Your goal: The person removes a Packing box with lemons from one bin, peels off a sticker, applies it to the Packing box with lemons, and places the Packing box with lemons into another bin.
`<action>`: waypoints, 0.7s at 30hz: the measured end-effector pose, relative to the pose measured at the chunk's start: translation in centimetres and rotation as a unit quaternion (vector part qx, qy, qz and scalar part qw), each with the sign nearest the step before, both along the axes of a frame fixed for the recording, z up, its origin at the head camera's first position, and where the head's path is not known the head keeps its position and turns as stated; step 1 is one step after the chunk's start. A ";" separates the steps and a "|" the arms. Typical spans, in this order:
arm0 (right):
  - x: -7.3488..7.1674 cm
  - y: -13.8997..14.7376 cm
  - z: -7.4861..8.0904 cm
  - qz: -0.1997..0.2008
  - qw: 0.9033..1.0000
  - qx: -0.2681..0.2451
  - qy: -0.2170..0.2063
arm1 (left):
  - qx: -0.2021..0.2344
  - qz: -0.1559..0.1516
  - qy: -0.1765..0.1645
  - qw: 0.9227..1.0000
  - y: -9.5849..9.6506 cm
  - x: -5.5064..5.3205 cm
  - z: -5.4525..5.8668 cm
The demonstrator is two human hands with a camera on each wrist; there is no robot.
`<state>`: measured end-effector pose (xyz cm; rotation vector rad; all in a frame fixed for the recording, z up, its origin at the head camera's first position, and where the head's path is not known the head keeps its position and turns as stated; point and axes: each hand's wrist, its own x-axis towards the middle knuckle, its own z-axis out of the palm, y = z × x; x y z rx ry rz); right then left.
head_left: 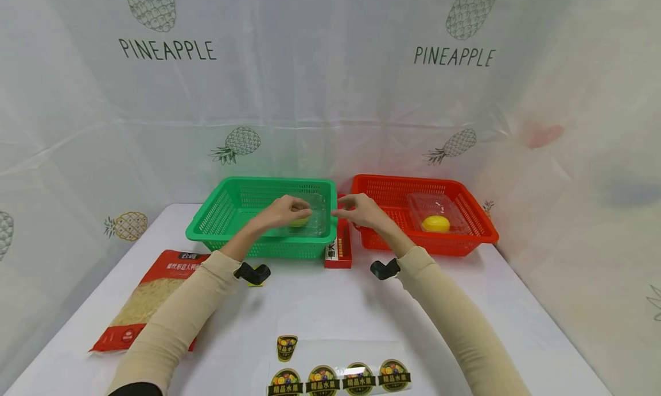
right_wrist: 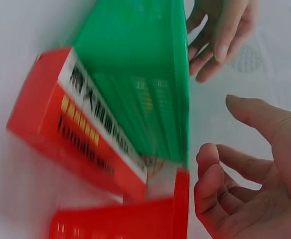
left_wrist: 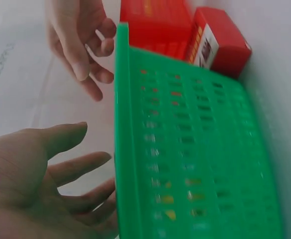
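Note:
My left hand hovers over the right part of the green basket, its fingers spread and holding nothing. Beneath it lies a clear plastic box with a yellow fruit, like a lemon, partly hidden by the hand. My right hand is above the gap between the baskets, near the green basket's right rim, fingers loosely bent around nothing. Both wrist views show the left and right hands apart, facing each other. A red box marked tomato sauce stands below, between the green basket and the red basket.
Inside the red basket another clear plastic box holds a lemon. A red bag of pasta lies at left, partly behind the left sleeve. A sheet of round fruit stickers is at the front. A pineapple-print curtain hangs behind.

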<state>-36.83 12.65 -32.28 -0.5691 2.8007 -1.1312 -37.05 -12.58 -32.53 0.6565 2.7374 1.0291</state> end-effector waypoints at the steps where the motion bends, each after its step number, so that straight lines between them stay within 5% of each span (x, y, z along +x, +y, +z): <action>1: 0.0 0.6 0.0 -0.005 1.000 -0.004 -0.002 | -0.001 -0.004 0.003 1.000 0.4 -0.1 0.0; 12: 0.1 8.7 0.0 -0.074 0.997 -0.002 -0.014 | 0.014 -0.038 0.022 0.999 6.1 -0.2 1.3; 21: 0.9 15.9 0.0 -0.108 0.994 -0.012 -0.011 | -0.030 -0.060 0.099 0.993 11.9 -0.4 1.4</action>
